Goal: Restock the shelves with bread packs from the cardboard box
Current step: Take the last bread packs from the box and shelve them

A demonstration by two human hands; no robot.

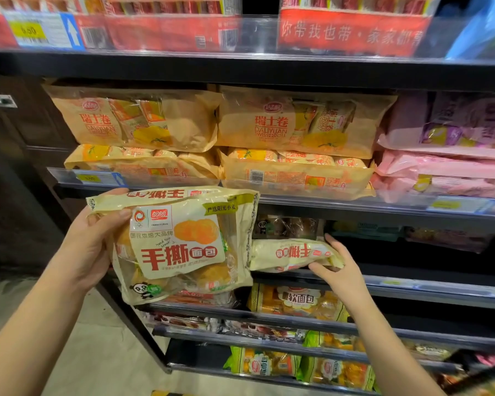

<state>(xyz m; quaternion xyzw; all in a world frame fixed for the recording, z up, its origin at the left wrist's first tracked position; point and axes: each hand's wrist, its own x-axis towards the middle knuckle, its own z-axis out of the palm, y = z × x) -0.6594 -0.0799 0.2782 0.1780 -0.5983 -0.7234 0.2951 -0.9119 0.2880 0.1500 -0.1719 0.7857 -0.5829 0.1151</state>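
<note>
My left hand (93, 247) grips a pale yellow bread pack (180, 247) with red lettering by its left edge, holding it upright in front of the shelves. A second bread pack of the same kind (289, 254) lies flat on the third shelf (412, 284), and my right hand (336, 270) holds its right end, thumb on top and fingers curled beneath. The cardboard box is not in view.
Orange swiss-roll bags (297, 130) fill the shelf above, pink bags (446, 155) to their right. Red packs (352, 27) line the top shelf. Lower shelves hold more bread packs (297, 302). The dark shelf frame (132, 318) stands at left over a pale floor (97, 352).
</note>
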